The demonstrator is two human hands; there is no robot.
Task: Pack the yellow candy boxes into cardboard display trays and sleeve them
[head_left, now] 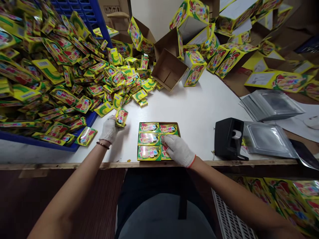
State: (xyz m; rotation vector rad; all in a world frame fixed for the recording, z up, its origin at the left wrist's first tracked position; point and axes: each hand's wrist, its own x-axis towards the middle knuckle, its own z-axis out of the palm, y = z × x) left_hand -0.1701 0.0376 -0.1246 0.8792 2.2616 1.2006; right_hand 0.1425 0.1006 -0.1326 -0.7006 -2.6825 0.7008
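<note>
My left hand [109, 130], in a white knit glove, grips a small yellow-green candy box [121, 117] just above the white tabletop, at the near side of a heap of like boxes. In front of me lies an open shallow carton [178, 130] holding several "TWINS" candy boxes [149, 152] flat in two columns. My right hand [178, 150], also gloved, reaches into the right column with its fingers closed on the middle candy box [162, 136]. Those fingers partly hide that box and the one below it.
A blue crate [72, 148] spills candy boxes at left. Open display cartons [169, 69] pile up at the back. A black tape dispenser [225, 137] and clear plastic trays [269, 141] stand at right. The table's wooden edge [114, 165] is close to my body.
</note>
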